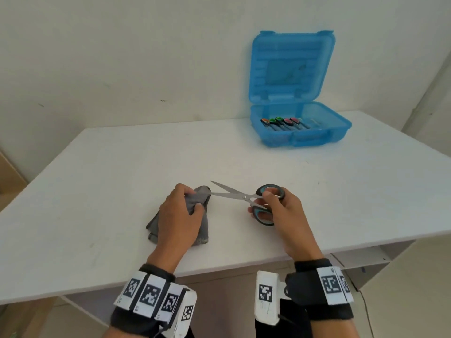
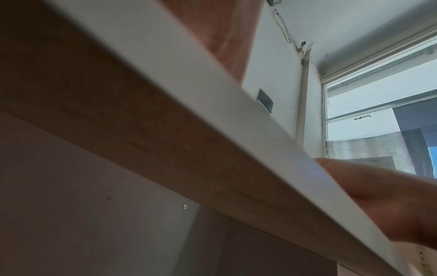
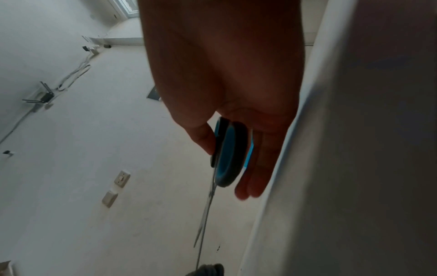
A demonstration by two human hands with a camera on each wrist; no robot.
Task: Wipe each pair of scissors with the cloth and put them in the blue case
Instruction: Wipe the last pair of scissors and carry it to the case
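The right hand (image 1: 280,208) grips the handles of the spread scissors (image 1: 246,198); the left hand (image 1: 180,215) bunches the cloth (image 1: 202,193) around one blade tip.

Even, soft daylight fills the head view; the white laminate bench (image 1: 244,154) shows only faint shadows and bows at the frame edges. The left wrist view is blurred, with a bright window (image 2: 378,112) glaring at right. The right wrist view is dim, the right hand (image 3: 224,84) backlit and dark.
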